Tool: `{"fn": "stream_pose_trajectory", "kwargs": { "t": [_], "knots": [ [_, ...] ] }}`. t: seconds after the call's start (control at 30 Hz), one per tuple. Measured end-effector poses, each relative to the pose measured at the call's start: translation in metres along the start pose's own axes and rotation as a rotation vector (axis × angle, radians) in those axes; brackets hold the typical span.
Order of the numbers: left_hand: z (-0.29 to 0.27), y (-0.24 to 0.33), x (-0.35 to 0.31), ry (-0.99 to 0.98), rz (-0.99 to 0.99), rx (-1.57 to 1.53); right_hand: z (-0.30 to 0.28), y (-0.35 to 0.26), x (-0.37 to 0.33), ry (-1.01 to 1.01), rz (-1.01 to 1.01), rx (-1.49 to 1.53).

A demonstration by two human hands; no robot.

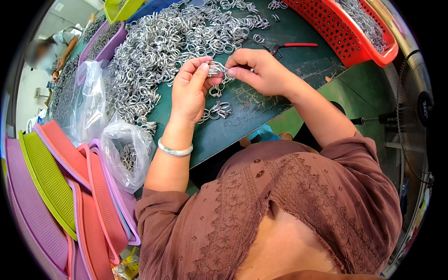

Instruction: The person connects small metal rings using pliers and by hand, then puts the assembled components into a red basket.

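Observation:
Over the green tabletop [247, 112], my left hand [192, 86] is closed around a small bunch of silvery metal rings [216, 69]. My right hand [261, 72] meets it from the right, thumb and forefinger pinched at the end of the same bunch. A ring or two [217, 89] sits just below the fingers. Nearer to me, a small cluster of rings [218, 111] lies on the table by my left wrist. A large heap of similar rings [158, 46] spreads beyond and left of my hands.
Red-handled pliers [296, 45] lie beyond my right hand. A red perforated basket [322, 28] with metal pieces stands far right. Clear plastic bags [126, 172] and stacked coloured baskets [46, 182] fill the left. A fan [415, 112] is at right; another person [58, 46] is far left.

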State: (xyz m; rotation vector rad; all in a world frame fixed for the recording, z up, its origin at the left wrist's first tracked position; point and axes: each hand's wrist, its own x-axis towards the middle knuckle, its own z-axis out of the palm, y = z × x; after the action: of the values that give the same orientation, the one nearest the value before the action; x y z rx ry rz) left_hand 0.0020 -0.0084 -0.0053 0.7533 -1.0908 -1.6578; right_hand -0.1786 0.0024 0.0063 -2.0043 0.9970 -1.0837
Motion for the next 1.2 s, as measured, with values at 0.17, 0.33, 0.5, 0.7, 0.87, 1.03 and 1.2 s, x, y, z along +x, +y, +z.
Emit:
{"fn": "stream_pose_trajectory", "kwargs": {
  "t": [0.17,0.33,0.5,0.7,0.87,1.03,1.2],
  "knots": [
    [0.001,0.001,-0.002,-0.011,-0.002,0.072,-0.002,-0.001,0.001,-0.062,0.221,0.146],
    [0.000,0.007,-0.002,-0.048,-0.148,0.027,0.001,0.001,0.001,0.124,-0.288,-0.355],
    [-0.003,0.006,0.000,-0.022,-0.134,0.099,-0.005,-0.002,0.003,0.083,-0.371,-0.274],
    [-0.007,0.011,-0.002,-0.047,0.034,0.337,-0.012,-0.007,0.005,-0.024,-0.513,-0.402],
    [-0.007,0.012,-0.002,-0.099,0.250,0.871,-0.012,-0.007,0.004,-0.113,-0.626,-0.575],
    [-0.009,0.013,-0.002,-0.174,0.244,0.902,-0.020,-0.019,0.004,-0.263,-0.784,-0.754],
    [-0.010,0.008,0.000,-0.151,0.240,0.840,-0.026,-0.011,0.008,-0.192,-0.814,-0.752]
  ]
}}
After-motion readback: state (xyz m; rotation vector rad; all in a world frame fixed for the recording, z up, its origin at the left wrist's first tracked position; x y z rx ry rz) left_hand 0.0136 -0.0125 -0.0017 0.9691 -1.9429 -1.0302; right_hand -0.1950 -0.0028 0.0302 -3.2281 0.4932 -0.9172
